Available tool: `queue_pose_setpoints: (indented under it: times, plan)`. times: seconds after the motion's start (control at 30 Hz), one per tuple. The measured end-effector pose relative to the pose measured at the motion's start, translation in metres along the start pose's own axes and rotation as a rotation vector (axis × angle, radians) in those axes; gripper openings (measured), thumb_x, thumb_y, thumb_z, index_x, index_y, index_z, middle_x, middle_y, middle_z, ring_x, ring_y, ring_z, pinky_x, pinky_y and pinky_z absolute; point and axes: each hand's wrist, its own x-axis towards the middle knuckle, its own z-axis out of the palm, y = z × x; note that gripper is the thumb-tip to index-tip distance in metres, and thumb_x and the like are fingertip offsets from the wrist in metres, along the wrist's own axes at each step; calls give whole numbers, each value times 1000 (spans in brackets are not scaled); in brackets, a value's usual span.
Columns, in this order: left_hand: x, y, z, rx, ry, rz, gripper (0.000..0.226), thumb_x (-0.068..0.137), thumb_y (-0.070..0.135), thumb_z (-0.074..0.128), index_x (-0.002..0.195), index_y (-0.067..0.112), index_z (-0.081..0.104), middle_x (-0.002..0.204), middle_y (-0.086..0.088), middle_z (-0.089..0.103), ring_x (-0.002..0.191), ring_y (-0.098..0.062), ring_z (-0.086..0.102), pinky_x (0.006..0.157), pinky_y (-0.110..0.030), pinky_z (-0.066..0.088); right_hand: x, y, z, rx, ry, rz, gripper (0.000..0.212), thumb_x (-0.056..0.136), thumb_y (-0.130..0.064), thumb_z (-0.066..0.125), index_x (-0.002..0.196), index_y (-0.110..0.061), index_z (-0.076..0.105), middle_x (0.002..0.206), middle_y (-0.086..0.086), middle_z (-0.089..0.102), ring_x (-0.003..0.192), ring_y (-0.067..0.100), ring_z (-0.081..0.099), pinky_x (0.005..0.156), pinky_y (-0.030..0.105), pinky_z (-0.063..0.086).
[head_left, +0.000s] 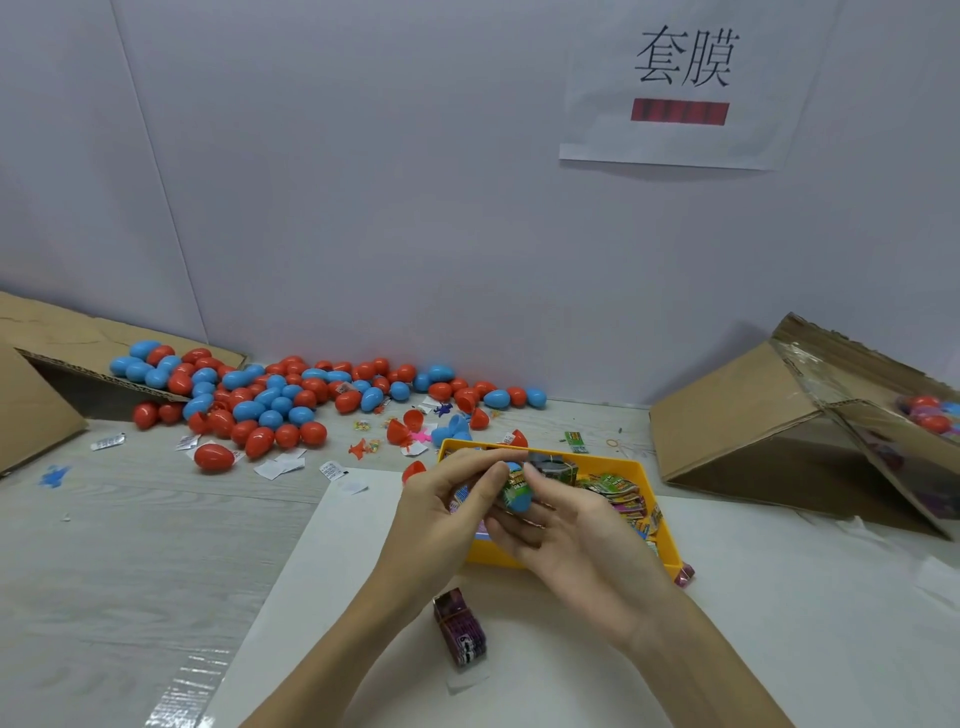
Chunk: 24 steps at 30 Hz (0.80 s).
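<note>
Left hand (441, 514): pinches blue egg (520, 502) from 9 o'clock. Right hand (571, 535): grips it from 4 o'clock, thumb on printed sleeve (513, 480). Location: over yellow tray (669, 543), 9 o'clock side. Handling advice: steady egg, draw sleeve evenly, keep print straight.

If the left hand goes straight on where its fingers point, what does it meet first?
Probably the right hand, just beyond the wrapped egg that the left hand also grips; depth is unclear.

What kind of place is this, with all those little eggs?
Likely a toy-packing workbench. A heap of red and blue plastic eggs is piled at the back, cardboard boxes stand on either side, and a yellow tray holds printed wrappers.
</note>
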Motion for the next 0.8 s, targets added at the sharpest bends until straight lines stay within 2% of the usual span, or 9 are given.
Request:
queue_pose_setpoints:
  times: [0.1, 0.23, 0.47, 0.53, 0.67, 0.8]
  plan:
    - [-1, -1, 2, 76, 27, 70, 23, 100, 15, 60, 113, 20, 78, 109, 9, 75, 113, -11, 66, 90, -14, 48, 2, 4, 1, -25, 39, -10, 28, 91, -18, 70, 114, -3, 77, 109, 19, 75, 96, 26, 75, 79, 33, 61]
    - [0, -4, 2, 91, 27, 69, 23, 100, 12, 60, 113, 19, 79, 108, 9, 74, 113, -12, 65, 90, -14, 48, 3, 5, 2, 33, 71, 28, 27, 82, -16, 75, 104, -3, 80, 105, 20, 75, 90, 28, 76, 76, 35, 62]
    - [-1, -6, 4, 110, 80, 113, 25, 98, 21, 58, 112, 16, 78, 108, 8, 74, 113, -15, 66, 90, -15, 49, 5, 7, 2, 79, 80, 63, 24, 79, -16, 77, 99, -4, 82, 100, 17, 76, 84, 25, 76, 79, 34, 63]
    - [-2, -7, 5, 134, 93, 134, 25, 98, 22, 59, 111, 17, 78, 106, 9, 73, 111, -16, 66, 90, -16, 49, 6, 7, 1, 109, 90, 94, 30, 79, -16, 76, 105, -1, 80, 102, 18, 75, 87, 27, 74, 78, 35, 62]
    - [-3, -7, 7, 147, 44, 96, 25, 101, 26, 56, 114, 22, 77, 109, 11, 72, 115, -14, 64, 94, -20, 50, 4, 1, -4, 131, 47, 152, 37, 89, -17, 68, 120, 3, 73, 120, 23, 70, 106, 32, 68, 83, 39, 59]
    - [-4, -3, 7, 116, -26, 83, 29, 103, 26, 52, 123, 26, 72, 118, 13, 69, 123, -13, 60, 99, -18, 47, 4, 0, -6, 127, 30, 134, 37, 86, -15, 74, 118, 3, 74, 121, 24, 71, 100, 35, 73, 83, 41, 61]
